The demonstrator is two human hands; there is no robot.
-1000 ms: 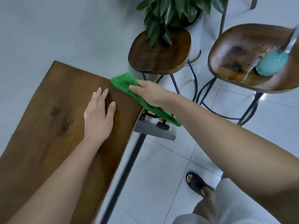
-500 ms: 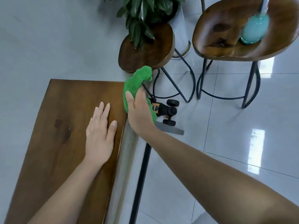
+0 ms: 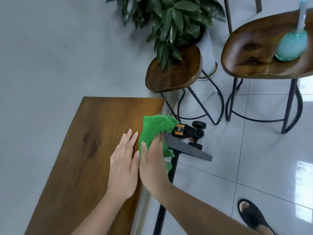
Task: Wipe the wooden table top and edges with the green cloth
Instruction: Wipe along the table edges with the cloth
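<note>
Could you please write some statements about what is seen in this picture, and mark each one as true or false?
1. The right hand grips the green cloth at the right edge of the wooden table. True.
2. The left hand holds a second cloth. False: it lies flat on the table top and holds nothing.
3. The toy car stands on the table. False: it is on the floor beside the table.
4. A teal bottle lies on the larger stool. True.
</note>
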